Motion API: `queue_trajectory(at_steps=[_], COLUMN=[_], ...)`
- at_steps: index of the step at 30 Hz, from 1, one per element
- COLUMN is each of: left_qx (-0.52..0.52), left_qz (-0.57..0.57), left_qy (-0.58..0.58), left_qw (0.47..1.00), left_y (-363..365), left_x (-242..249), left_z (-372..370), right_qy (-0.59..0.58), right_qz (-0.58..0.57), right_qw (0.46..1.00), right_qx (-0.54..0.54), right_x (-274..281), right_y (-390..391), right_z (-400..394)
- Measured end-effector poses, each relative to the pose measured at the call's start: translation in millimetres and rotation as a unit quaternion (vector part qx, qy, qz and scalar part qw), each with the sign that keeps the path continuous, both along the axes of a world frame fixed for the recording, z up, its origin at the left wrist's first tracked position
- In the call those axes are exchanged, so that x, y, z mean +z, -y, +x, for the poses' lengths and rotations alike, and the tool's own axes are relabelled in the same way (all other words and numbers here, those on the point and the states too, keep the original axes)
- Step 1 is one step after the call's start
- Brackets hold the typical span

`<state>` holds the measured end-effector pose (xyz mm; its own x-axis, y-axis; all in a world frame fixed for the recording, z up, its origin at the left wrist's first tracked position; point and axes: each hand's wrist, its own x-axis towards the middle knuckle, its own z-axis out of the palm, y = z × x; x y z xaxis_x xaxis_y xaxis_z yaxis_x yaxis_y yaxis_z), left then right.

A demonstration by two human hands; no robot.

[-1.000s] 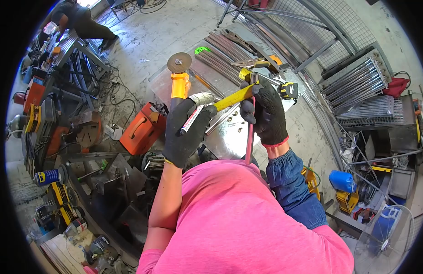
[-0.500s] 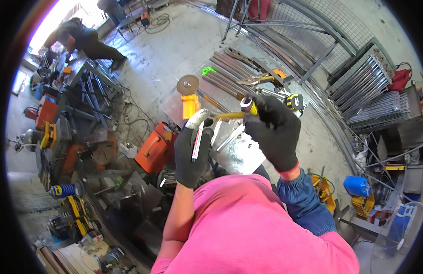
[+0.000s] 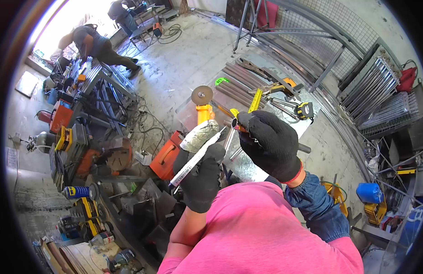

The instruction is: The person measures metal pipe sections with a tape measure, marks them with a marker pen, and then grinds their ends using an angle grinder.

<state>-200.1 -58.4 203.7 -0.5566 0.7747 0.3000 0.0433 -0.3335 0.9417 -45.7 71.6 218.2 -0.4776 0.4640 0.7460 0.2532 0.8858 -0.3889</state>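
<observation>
Both hands wear black gloves. My left hand (image 3: pixel 200 171) is closed on a white marker (image 3: pixel 193 160), which slants with its tip up to the right; the glove's thumb is wrapped in whitish material. My right hand (image 3: pixel 271 144) is closed round a metal tube, whose open round end (image 3: pixel 234 122) faces the marker's tip, a little apart from it. A yellow tape blade (image 3: pixel 255 100) shows just beyond my right hand. Ahead, an orange angle grinder (image 3: pixel 203 113) with a round disc (image 3: pixel 202 95) stands beyond my left hand. A yellow and black tape measure (image 3: pixel 305 111) lies to the right.
Metal bars (image 3: pixel 241 82) and a clamp (image 3: pixel 255 68) lie ahead on a metal sheet. A red toolbox (image 3: pixel 165 157) is at the left. A co-worker (image 3: pixel 99 45) bends over a cluttered bench at the far left. Wire racks (image 3: pixel 373 91) stand at the right; a blue container (image 3: pixel 369 193) is lower right.
The marker has tilted over from near upright, its tip now nearer the tube's end. The yellow tape blade now slants up past my right hand. The whole view has shifted.
</observation>
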Motion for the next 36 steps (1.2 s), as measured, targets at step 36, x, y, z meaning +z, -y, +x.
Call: queue_trajectory(at_steps=[36], left_qx=[0.055], left_qz=[0.037], left_qy=[-0.025], left_qw=[0.997], left_y=[-21.2], left_x=[-12.9], left_z=[-1.2], right_qy=[-0.085], right_qz=[-0.122], right_qw=[0.988], right_qx=[0.030], right_x=[-14.0], right_y=[2.1], right_z=[-13.3])
